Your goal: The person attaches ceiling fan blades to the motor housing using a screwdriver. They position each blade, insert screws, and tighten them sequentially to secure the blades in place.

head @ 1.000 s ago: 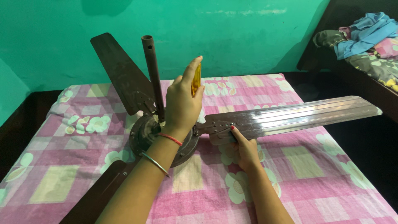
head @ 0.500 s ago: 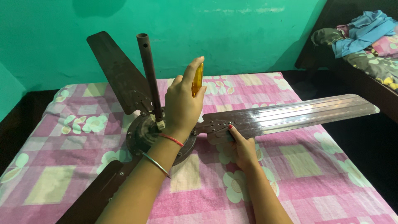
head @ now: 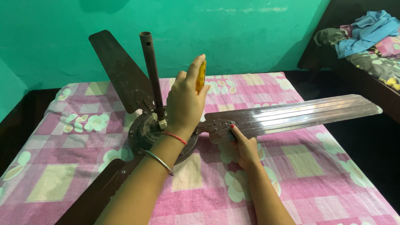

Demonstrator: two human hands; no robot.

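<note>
- A ceiling fan [head: 162,133] is lying on a bed covered by a pink checked sheet [head: 208,187] with flowers.
- The right hand [head: 243,146] is pressing on the near edge of the shiny metal blade [head: 291,114], fingers gripping it close to the motor.
- The left hand [head: 183,102] is hovering over the motor, clenching a yellow screwdriver handle [head: 201,77] upright.
- A dark rod [head: 152,75] is rising from the motor, with a brown blade [head: 121,71] tilting up behind.
- A green wall [head: 229,33] is standing beyond; crumpled clothes [head: 362,31] are lying far right.
</note>
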